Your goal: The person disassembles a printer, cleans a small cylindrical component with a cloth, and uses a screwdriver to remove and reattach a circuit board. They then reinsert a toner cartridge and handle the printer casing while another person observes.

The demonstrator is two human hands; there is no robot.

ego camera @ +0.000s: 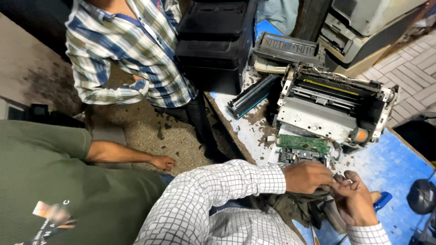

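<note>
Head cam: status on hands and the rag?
Left hand gripping rag, fingers closed. Right hand against it, fingers curled, grip unclear. Stripped printer just beyond, circuit board exposed. Two bystanders at left, clear of hands.

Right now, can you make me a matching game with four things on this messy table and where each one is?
Things:
1. green circuit board
2. long black cartridge
3. blue handle
4. closed black printer

Places:
A. beside the right hand, near the table's edge
B. at the far end of the table, next to the person in the plaid shirt
C. at the front of the opened printer, just beyond the left hand
D. lying slantwise between the two printers

Pairs: 1-C, 2-D, 3-A, 4-B
</note>
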